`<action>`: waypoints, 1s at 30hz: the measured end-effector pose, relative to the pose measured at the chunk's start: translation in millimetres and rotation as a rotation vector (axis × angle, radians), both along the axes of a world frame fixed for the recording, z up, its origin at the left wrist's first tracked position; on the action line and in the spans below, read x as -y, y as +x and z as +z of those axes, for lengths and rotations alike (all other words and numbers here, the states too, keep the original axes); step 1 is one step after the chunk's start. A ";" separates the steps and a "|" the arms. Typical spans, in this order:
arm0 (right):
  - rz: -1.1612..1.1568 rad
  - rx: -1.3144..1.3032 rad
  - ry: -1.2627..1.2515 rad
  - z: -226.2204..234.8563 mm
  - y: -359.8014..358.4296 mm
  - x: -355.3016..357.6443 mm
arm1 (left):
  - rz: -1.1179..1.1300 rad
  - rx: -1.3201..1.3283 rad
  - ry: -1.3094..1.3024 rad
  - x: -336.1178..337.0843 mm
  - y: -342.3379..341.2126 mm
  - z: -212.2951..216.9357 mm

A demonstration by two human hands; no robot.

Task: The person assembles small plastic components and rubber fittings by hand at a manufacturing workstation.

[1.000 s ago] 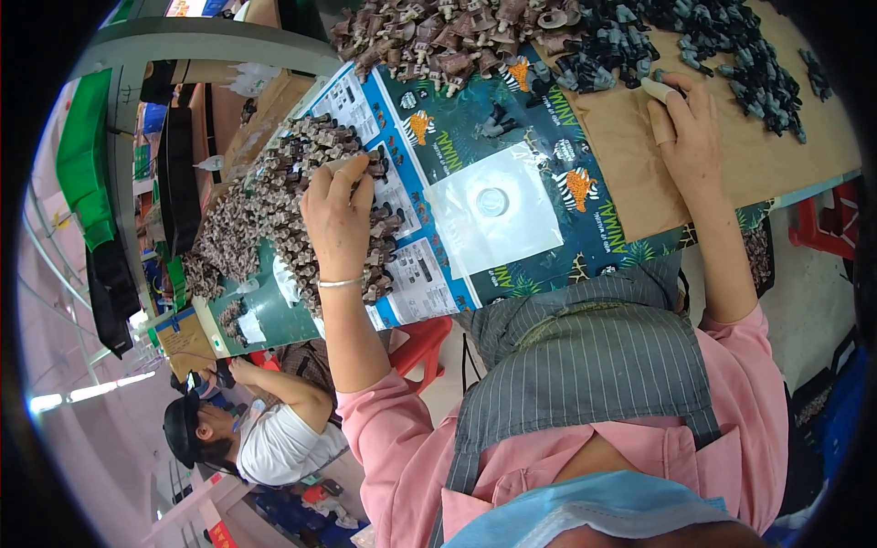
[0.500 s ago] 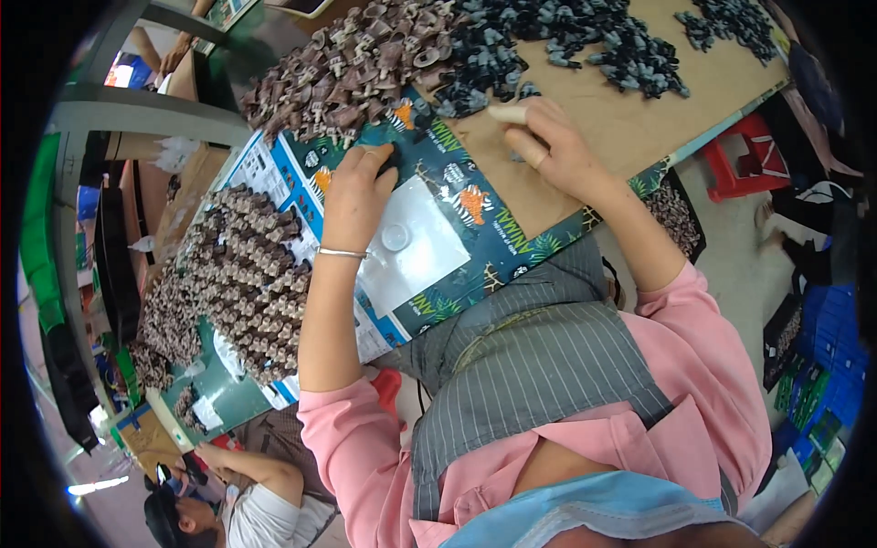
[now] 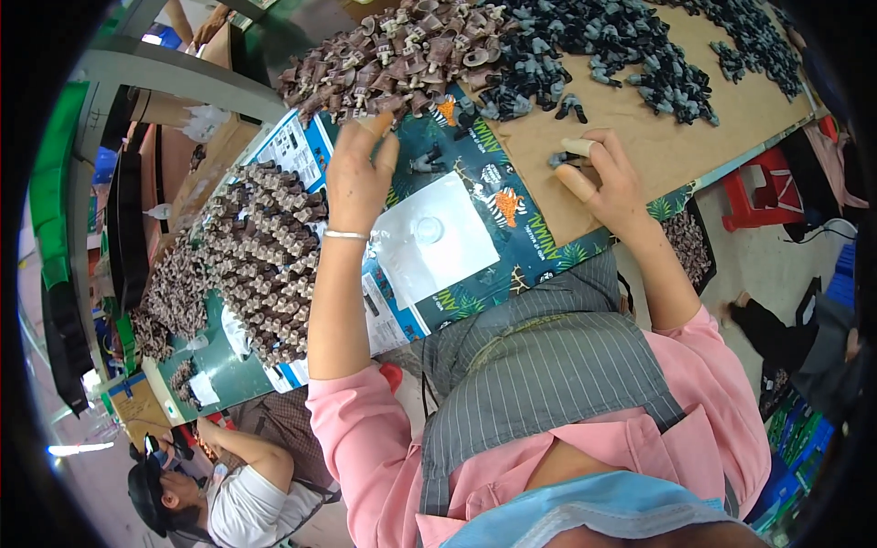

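My right hand (image 3: 610, 183) is closed in a pinch on a small grey-and-black plastic figure piece (image 3: 557, 160), just above the brown paper. Covers sit on its thumb and a finger. My left hand (image 3: 358, 178) reaches to the near edge of a heap of brown plastic pieces (image 3: 393, 55); its thumb and forefinger are apart, and nothing shows between them. Beside it, a loose dark figure piece (image 3: 427, 162) lies on the printed animal-pattern sheet (image 3: 461, 297). Farther right spreads a heap of grey-and-black pieces (image 3: 630, 55), with one single piece (image 3: 572, 108) at its near edge.
A clear plastic bag or sheet with a round disc (image 3: 438, 260) lies before me. Dense rows of brown-and-cream figures (image 3: 265, 265) stand at left. Brown paper (image 3: 630, 119) covers the table's right side. A red stool (image 3: 763, 192) is on the floor; another person (image 3: 247, 484) sits at lower left.
My left hand has moved to the brown heap, and a dark piece now shows on the sheet beside it. My right hand has drawn nearer me, a grey-and-black piece now visible in its fingers.
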State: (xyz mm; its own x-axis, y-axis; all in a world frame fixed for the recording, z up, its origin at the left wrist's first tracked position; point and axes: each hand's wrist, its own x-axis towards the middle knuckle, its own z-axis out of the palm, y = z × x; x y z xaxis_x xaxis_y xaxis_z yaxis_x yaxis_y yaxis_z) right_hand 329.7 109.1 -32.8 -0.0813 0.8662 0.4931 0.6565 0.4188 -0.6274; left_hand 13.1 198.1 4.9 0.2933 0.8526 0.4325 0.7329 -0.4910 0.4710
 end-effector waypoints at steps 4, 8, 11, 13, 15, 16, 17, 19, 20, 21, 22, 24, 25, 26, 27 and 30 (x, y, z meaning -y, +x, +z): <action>0.000 -0.038 0.000 2.6 -1.4 1.2 | -0.024 -0.149 0.260 -31.6 5.3 -4.5; -0.134 0.050 -0.124 1.4 6.4 8.7 | 0.018 -0.418 0.188 -39.9 7.8 -12.4; -0.156 0.103 -0.166 1.6 8.9 17.1 | -0.002 -0.441 0.089 -40.0 7.0 -7.4; -0.154 0.089 -0.161 3.9 6.8 16.8 | 0.004 -0.301 0.030 -36.5 -2.8 -1.9; -0.163 0.073 -0.206 8.7 3.6 14.8 | 0.069 0.100 -0.139 -19.1 -10.1 2.1; -0.193 0.082 -0.246 9.6 3.0 14.3 | 0.099 0.367 -0.274 -10.4 -10.8 3.5; -0.202 0.086 -0.248 7.5 4.6 13.3 | 0.133 0.632 -0.410 -0.8 -12.5 6.0; -0.218 0.185 -0.269 3.2 6.7 13.2 | 0.112 0.869 -0.500 31.0 -13.2 20.3; -0.211 0.187 -0.269 3.6 6.5 12.2 | 0.098 1.105 -0.578 47.4 -14.1 25.6; -0.199 0.190 -0.248 4.4 5.8 11.2 | 0.110 1.110 -0.573 62.6 -17.1 22.3; -0.179 0.191 -0.226 5.6 3.6 9.1 | 0.056 1.280 -0.596 78.6 -21.5 15.8; -0.136 0.129 -0.267 8.0 2.0 6.8 | 0.009 1.514 -0.624 107.6 -23.1 10.1; -0.115 0.068 -0.310 10.4 -0.4 5.8 | -0.034 1.554 -0.625 118.9 -25.1 3.8; -0.121 0.054 -0.341 15.8 -3.3 6.4 | -0.052 1.594 -0.630 128.9 -27.7 -0.7; -0.091 0.056 -0.342 19.1 -6.5 6.5 | -0.073 1.634 -0.635 137.3 -29.1 -3.5; -0.096 -0.148 -0.575 22.1 -15.7 4.7 | 0.026 1.712 -0.669 159.9 -28.5 -5.7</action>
State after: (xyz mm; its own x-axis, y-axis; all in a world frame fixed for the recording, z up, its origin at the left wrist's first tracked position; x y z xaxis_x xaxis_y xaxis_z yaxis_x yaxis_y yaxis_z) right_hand 314.0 104.4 -10.7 0.0446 0.9974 -0.0566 0.5627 -0.0718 -0.8235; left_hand -15.3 38.3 -0.8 -0.0660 0.9839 -0.1663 -0.7004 0.0730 0.7100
